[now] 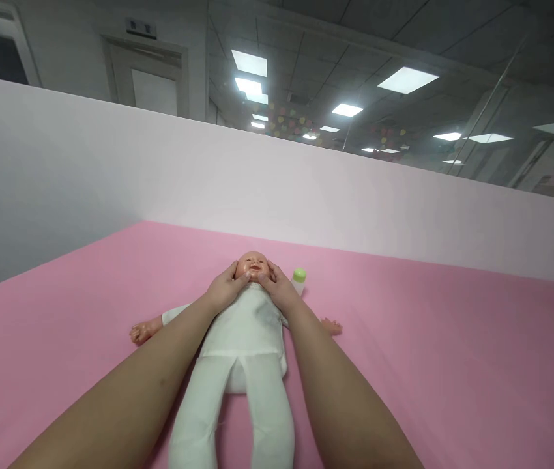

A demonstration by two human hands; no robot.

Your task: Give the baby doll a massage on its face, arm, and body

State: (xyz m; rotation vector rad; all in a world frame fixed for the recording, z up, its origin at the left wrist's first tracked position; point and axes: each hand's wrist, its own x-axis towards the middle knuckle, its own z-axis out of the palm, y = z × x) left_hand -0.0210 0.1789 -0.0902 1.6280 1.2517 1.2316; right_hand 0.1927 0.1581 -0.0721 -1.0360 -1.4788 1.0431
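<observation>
A baby doll with a cloth body (247, 326) lies on its back on the pink surface (404, 326), its legs toward me and its arms spread to the sides. My left hand (227, 286) cups one side of the doll's head (253, 263), with the thumb near its chin. On the other side of the head rests my right hand (279, 286), its thumb also by the chin. Both forearms reach over the doll's arms and partly cover them. Just right of my right hand is a white bottle with a green cap (299, 276), partly hidden behind that hand.
A pale wall (306, 189) rises behind the pink surface and continues along the left. Above it are a door (152, 81), glass panels and lit ceiling lights.
</observation>
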